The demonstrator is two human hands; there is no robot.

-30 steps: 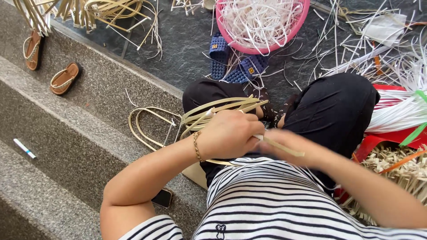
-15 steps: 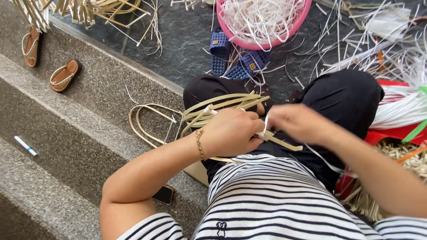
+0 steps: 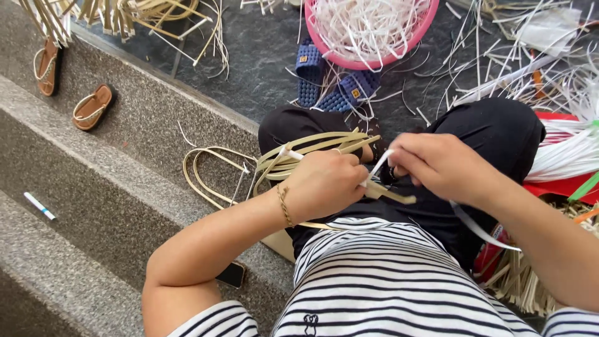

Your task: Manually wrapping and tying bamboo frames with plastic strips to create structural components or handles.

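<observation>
While both hands meet over the lap, the scene is laid out as follows.

Left hand: the left hand (image 3: pixel 324 184) is closed in a fist around a bundle of tan strips (image 3: pixel 306 153), clamped near the point where the strips gather; a thin chain bracelet (image 3: pixel 284 206) is worn at the wrist.

Right hand: the right hand (image 3: pixel 437 165) is pinched shut on a white strip (image 3: pixel 377 167), held between thumb and fingertips just beside the left fist.

Key relation: the white strip is stretched across the small gap between the two hands, from the right-hand grip leftward to the bundle, where its other end is seen poking out past the left knuckles. The hands are nearly touching, neither one nearer than the other.

Long axis: the bundle is laid roughly left to right across the knees, its looped ends curving out over the stone step (image 3: pixel 93 187), its short cut ends projecting toward the right hand.

Loose tail: the rest of the white strip is seen trailing down under the right forearm.

Surroundings: a pink basin (image 3: pixel 430 25) of white strips is set well ahead, blue sandals (image 3: pixel 331 78) just before it, brown sandals (image 3: pixel 68 87) far to the left.
</observation>
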